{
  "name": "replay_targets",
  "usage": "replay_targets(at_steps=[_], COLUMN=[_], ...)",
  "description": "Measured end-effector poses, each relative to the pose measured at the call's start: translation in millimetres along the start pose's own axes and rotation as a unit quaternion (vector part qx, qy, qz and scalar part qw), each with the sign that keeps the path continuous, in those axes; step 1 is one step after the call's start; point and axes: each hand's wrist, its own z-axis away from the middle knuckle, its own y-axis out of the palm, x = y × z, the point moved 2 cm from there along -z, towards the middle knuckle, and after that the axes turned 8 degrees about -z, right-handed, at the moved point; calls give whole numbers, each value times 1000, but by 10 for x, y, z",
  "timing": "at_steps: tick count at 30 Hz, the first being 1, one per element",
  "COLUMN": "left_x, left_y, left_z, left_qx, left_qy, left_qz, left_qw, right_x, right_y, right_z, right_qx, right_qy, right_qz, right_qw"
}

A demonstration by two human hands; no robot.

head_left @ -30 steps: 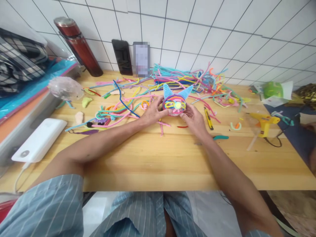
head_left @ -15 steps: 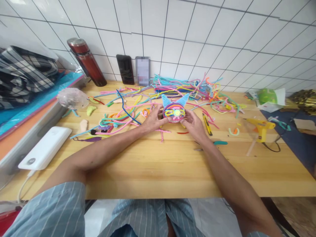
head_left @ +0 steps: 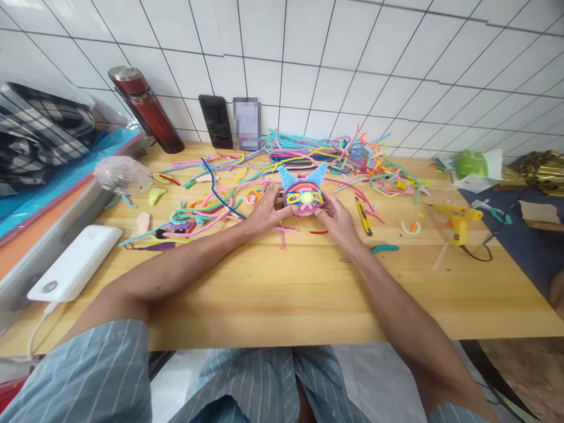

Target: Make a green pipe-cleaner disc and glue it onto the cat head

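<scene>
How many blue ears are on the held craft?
2: left ear at the upper left of the craft, right ear at its upper right; others could hide behind.

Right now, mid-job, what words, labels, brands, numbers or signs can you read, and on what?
None can be read.
Pale phone screen: pixelated, unreadable.
White cabled device: the round grey spot on it is too small to make out.
Yellow glue gun and yellow cutter: too small and blurred to tell.
Eared craft piece: no lettering visible.
</scene>
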Motion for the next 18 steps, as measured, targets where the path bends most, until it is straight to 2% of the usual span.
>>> replay_targets(at_steps=[18], left_x=[92], left_y=[17], left_z=[23], left_qx=[-24], left_qy=[18], left_qz=[-32], left_qw=[999], right_x=[-6], right_y=[35], right_z=[26], right_qx=[-6], right_qy=[-2], right_qz=[1], right_qw=[1000])
